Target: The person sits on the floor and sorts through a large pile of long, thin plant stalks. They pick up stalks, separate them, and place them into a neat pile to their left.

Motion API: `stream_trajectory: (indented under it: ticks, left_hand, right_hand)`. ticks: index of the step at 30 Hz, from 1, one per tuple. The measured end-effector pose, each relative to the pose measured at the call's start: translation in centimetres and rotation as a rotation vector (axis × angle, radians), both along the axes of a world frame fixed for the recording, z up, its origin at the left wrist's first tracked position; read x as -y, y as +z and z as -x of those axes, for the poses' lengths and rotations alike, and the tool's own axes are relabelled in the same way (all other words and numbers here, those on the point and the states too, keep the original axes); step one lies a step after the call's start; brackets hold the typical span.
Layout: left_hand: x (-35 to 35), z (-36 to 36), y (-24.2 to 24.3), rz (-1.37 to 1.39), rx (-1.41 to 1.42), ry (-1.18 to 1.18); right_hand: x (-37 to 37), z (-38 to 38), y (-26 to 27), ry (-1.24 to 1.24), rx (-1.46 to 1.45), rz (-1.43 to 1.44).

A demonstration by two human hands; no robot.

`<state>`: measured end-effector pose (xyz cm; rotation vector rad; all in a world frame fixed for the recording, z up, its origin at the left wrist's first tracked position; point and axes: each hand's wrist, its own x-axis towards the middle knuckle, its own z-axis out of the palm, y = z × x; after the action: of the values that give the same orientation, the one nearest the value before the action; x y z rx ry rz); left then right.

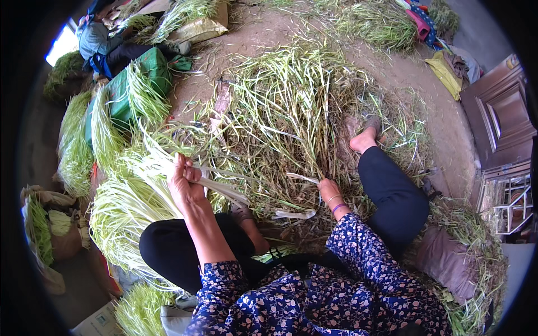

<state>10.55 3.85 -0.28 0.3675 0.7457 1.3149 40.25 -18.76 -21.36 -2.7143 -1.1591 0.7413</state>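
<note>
My left hand (185, 180) is closed around a small bunch of pale leafy stalks (225, 190), whose white ends point to the right. Under and beyond that hand a large heap of pale yellow-green stalks (126, 210) spreads by my bent knee. My right hand (330, 192) grips the lower ends of some brownish stems (313, 157) at the near edge of a wide pile of long leafy stalks (290, 92). A white stalk (302, 177) sticks out leftward beside its fingers. One loose white stalk piece (294, 214) lies on the litter between my hands.
A green wrapped bale (155, 69) with bundles draped over it stands at the left. Another person (98, 42) sits beyond it. A brown panelled door (500, 113) leans at the right. More stalks (378, 25) lie at the back, near a yellow sack (445, 75).
</note>
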Motion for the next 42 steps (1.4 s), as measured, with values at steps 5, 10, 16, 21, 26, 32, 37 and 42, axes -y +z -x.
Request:
stream_trajectory:
  ticks: [5,10,16,21,26,32,37,42]
  left_hand:
    - [0.1,-0.1,-3.0,0.078,0.041,-0.067]
    - [0.3,-1.7,-6.0,0.155,0.198,-0.166]
    - [3.9,-6.6,-7.1,0.128,-0.229,-0.370]
    - [3.6,-6.0,-9.2,0.133,-0.536,-0.053]
    - [2.7,-8.3,-10.1,0.129,-0.393,0.025]
    - [6.0,-10.9,-16.1,0.429,-0.362,-0.169]
    - [6.3,-11.7,-18.5,0.404,-0.385,-0.243]
    - [6.2,-12.4,-18.8,0.308,-0.444,-0.264]
  right_hand:
    - [-4.2,4.5,11.2,0.253,-0.171,-0.330]
    - [-5.8,9.3,17.6,0.455,-0.421,-0.563]
    - [-6.7,11.6,9.9,0.467,-0.263,-0.534]
    - [-11.8,7.4,8.6,0.168,-0.576,-0.357]
    - [-15.1,2.4,3.3,-0.022,-0.001,-0.353]
    - [-18.0,3.0,0.8,-0.135,-0.050,-0.237]
    - [-16.9,1.9,0.0,-0.108,-0.153,-0.409]
    - [-13.3,3.0,1.1,-0.399,-0.751,-0.753]
